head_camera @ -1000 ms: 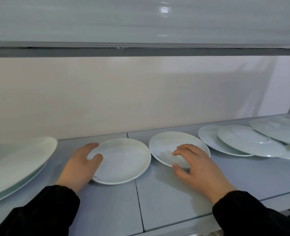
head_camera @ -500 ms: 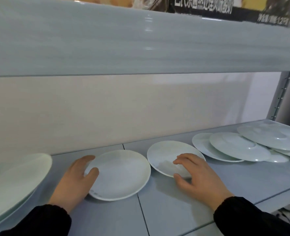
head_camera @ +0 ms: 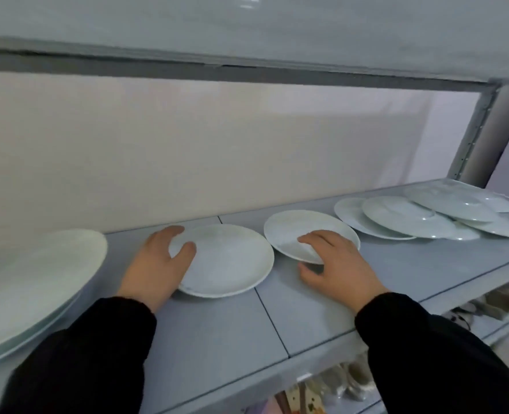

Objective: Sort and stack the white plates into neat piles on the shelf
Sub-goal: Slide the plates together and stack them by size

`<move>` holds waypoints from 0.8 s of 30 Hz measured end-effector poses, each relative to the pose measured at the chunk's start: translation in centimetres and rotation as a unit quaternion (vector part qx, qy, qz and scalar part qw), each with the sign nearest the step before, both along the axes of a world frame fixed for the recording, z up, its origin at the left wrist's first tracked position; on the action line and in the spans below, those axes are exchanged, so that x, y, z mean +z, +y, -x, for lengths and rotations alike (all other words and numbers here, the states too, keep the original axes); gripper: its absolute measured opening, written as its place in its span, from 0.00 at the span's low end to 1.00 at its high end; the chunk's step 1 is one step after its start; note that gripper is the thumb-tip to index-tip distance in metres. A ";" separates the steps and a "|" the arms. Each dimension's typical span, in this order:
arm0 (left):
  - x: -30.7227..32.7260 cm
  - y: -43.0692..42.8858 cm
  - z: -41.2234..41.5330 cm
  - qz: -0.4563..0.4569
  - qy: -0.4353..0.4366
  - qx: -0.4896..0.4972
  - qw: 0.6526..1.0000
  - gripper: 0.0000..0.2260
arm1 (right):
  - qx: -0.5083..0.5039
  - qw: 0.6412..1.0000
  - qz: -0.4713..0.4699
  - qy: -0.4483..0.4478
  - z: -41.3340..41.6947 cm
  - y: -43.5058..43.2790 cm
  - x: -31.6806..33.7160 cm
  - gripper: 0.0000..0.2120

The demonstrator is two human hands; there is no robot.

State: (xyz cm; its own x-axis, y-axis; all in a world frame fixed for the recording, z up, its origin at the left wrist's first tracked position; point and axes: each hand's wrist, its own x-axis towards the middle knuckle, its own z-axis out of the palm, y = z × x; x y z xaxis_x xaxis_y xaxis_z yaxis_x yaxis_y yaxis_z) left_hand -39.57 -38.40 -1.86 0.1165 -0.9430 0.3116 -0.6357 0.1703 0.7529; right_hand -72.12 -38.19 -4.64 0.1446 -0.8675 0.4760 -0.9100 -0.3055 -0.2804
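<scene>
Two small white plates lie side by side on the grey shelf point(head_camera: 217, 333). My left hand point(head_camera: 154, 264) grips the left rim of the left small plate point(head_camera: 229, 261), thumb on top and fingers round its far edge. My right hand point(head_camera: 336, 267) holds the near rim of the right small plate point(head_camera: 301, 228), fingers over the rim and thumb below it; that edge looks slightly lifted. Large white plates point(head_camera: 29, 282) are stacked at the far left. Several overlapping white plates point(head_camera: 411, 216) lie scattered at the right.
The shelf above point(head_camera: 247, 34) hangs low over the plates. A grey upright post point(head_camera: 480, 132) stands at the back right. A beige wall closes the back. Below the shelf's front edge, blurred items point(head_camera: 336, 386) show on a lower level.
Both hands keep their holds on the two small plates. The view shifted, so the scattered plates and the post at the right show more fully. The plates themselves have hardly moved.
</scene>
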 end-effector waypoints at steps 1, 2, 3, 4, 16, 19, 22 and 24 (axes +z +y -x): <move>0.0 0.2 -0.2 -0.002 -0.003 0.000 1.000 0.20 | -0.005 1.000 -0.016 0.001 0.0 0.0 0.1 0.28; 0.0 0.4 -0.5 -0.005 -0.006 -0.001 1.000 0.20 | -0.009 0.999 -0.031 0.002 -0.2 0.1 0.1 0.27; 0.0 0.5 -0.9 -0.007 -0.009 -0.003 1.000 0.20 | -0.012 0.999 -0.041 0.003 -0.2 0.1 0.0 0.26; 0.0 0.7 -1.2 -0.008 -0.010 -0.005 1.000 0.20 | -0.013 0.999 -0.046 0.005 -0.2 0.1 0.0 0.25; 0.4 0.3 -1.5 -0.005 -0.007 0.022 1.000 0.20 | -0.048 0.995 0.001 0.092 -1.2 -0.6 0.6 0.15; 0.4 0.4 -1.6 0.008 0.013 0.036 0.999 0.20 | -0.055 0.993 0.084 0.055 -1.8 -0.3 0.9 0.11; 0.6 0.5 -1.5 0.010 0.034 0.043 0.998 0.20 | -0.019 0.986 0.163 0.014 -3.7 0.3 1.0 0.11; 0.7 0.6 -1.2 0.006 0.047 0.041 0.998 0.20 | 0.021 0.980 0.199 0.016 -5.2 0.5 1.1 0.11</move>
